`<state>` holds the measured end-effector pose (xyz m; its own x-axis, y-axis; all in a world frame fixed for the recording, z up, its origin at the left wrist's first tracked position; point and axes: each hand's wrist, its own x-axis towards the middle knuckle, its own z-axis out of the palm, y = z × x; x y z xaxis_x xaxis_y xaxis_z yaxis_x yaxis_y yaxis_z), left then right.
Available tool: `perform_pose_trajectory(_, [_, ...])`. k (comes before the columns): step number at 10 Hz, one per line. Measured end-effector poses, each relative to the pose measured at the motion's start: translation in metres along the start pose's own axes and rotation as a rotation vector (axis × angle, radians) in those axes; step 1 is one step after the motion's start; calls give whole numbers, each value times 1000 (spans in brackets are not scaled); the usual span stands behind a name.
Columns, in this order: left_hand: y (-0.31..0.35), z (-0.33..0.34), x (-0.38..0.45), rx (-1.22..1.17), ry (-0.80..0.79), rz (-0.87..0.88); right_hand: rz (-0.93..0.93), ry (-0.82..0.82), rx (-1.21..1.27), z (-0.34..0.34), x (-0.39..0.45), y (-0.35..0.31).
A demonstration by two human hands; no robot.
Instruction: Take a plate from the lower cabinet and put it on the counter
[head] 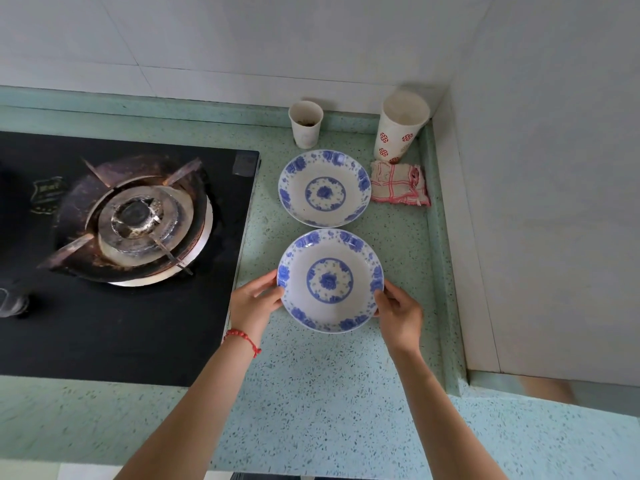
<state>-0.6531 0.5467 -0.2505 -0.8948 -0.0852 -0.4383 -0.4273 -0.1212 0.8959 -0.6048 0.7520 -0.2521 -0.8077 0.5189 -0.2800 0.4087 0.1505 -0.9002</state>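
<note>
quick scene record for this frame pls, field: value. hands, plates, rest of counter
left hand: grips left rim of near plate
right hand: grips right rim of near plate
near plate: upright, over counter; contact with the counter unclear
far plate: on counter, behind near plate, apart from it
cups: small cup, tall cup by back wall
cloth: right of far plate
stove: left, unlit

Gas stove point(104, 237) cut off at left edge; stove knob point(14, 303) blurred; small cup's point(306, 123) dark contents unidentifiable.
</note>
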Motion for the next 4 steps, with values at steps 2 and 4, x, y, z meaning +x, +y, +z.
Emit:
perform_pose_trajectory(2, [-5,-1,-5,186,89,89,7,-1,-50,-4,-10,2])
perform_pose_trajectory(4, [-13,-22,-35,801,18,586,-193,37,-395,-15,-42,12])
